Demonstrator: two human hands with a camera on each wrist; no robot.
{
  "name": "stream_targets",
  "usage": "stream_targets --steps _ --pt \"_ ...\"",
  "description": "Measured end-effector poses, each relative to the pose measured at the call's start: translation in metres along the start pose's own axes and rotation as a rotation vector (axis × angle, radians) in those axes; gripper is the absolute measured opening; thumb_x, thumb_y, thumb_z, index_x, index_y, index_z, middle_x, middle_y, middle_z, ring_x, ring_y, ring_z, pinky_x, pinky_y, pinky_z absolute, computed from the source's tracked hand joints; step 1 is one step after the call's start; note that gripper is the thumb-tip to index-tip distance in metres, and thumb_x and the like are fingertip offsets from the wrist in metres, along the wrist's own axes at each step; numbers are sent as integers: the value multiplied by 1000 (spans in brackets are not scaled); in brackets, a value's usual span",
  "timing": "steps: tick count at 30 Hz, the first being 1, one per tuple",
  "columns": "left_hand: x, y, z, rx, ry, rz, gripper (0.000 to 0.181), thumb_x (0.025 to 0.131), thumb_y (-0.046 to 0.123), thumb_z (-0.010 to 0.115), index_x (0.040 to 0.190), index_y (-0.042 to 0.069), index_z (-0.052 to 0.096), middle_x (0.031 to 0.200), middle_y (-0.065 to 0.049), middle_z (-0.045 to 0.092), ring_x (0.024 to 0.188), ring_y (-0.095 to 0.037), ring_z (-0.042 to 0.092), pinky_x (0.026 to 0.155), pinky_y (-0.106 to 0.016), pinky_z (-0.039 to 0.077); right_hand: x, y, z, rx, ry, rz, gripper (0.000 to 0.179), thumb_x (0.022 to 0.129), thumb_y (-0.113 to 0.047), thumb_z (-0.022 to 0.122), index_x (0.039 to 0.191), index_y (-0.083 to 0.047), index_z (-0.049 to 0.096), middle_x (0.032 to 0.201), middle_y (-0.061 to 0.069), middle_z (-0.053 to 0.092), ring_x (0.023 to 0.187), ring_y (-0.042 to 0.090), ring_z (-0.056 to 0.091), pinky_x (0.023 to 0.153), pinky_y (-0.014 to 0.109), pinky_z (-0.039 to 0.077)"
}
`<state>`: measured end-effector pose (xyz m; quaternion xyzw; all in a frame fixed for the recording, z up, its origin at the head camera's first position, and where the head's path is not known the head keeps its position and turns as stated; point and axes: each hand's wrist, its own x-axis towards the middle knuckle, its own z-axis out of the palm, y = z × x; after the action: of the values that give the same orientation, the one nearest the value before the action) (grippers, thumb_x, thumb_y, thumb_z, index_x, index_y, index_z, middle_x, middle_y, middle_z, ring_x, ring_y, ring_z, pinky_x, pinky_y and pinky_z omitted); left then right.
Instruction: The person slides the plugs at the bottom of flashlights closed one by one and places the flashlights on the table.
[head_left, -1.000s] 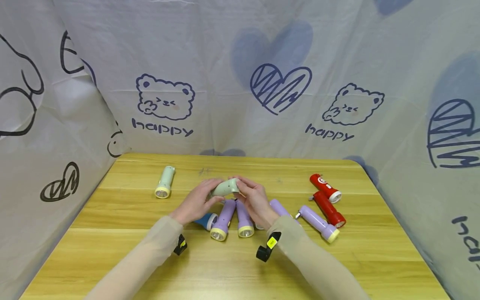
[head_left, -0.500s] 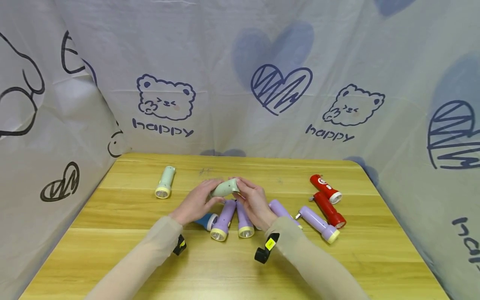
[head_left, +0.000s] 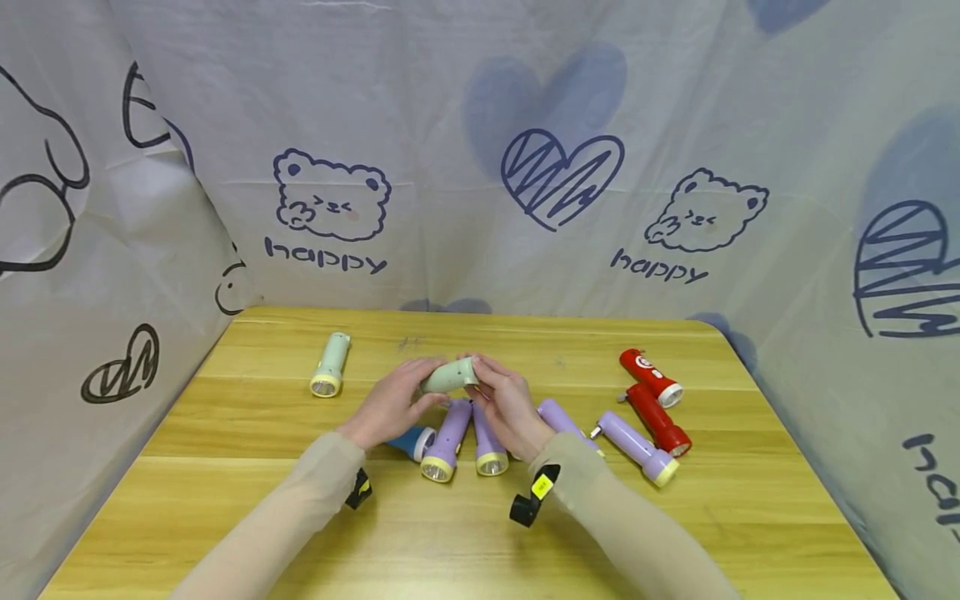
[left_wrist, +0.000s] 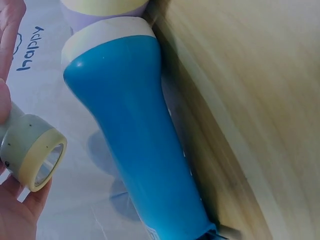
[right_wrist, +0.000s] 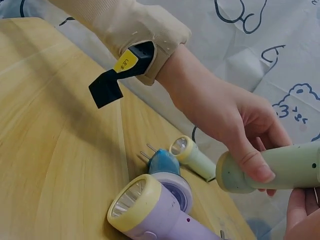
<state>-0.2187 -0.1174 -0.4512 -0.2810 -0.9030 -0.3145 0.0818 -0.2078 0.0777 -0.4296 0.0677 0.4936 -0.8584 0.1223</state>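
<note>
Both hands hold a pale green flashlight (head_left: 450, 377) above the middle of the table. My left hand (head_left: 392, 404) grips its yellow-rimmed lamp end; in the right wrist view the left thumb lies along the green body. At the other end, the fingers of my right hand (head_left: 513, 408) pinch the tail. Below the hands lie two purple flashlights, one on the left (head_left: 450, 437) and one on the right (head_left: 489, 442). A blue flashlight (left_wrist: 130, 120) with a white rim lies partly hidden under the left hand; its two metal plug prongs (right_wrist: 145, 151) show in the right wrist view.
A second pale green flashlight (head_left: 330, 365) lies at the back left. Right of the hands are a purple flashlight (head_left: 558, 417) partly hidden by the wrist, another purple flashlight (head_left: 636, 446), and two red ones, a front one (head_left: 658, 419) and a back one (head_left: 649, 375). A printed curtain (head_left: 450, 208) surrounds the table.
</note>
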Motion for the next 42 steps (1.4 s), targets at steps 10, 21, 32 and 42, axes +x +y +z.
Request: stream_targets --steps 10,21,32,42 --pt "-1 2 -3 -67 -50 -2 52 97 23 68 144 7 53 142 -13 61 127 -32 59 109 -51 50 2 -1 -2 -54 -4 -29 39 103 -13 58 139 3 57 136 15 66 106 7 69 91 21 56" --pt "2 2 -8 -96 -139 -23 53 100 21 64 148 6 48 149 -16 54 134 -35 55 114 -54 44 4 -6 -3 -137 4 -87 40 101 -13 61 136 7 58 125 11 73 104 6 70 90 20 58" --pt "8 8 -13 -136 -151 -50 50 99 24 65 145 11 51 137 -11 62 120 -28 63 104 -50 52 8 -17 -7 -175 -79 -173 36 102 -11 56 131 11 59 101 -7 76 97 4 70 89 22 58" --pt "11 7 -15 -176 -101 -107 49 98 24 67 141 7 54 130 -15 65 113 -30 64 99 -49 55 10 -29 -26 -265 -94 -187 40 104 -15 54 136 9 54 113 -1 72 107 9 68 113 42 48"
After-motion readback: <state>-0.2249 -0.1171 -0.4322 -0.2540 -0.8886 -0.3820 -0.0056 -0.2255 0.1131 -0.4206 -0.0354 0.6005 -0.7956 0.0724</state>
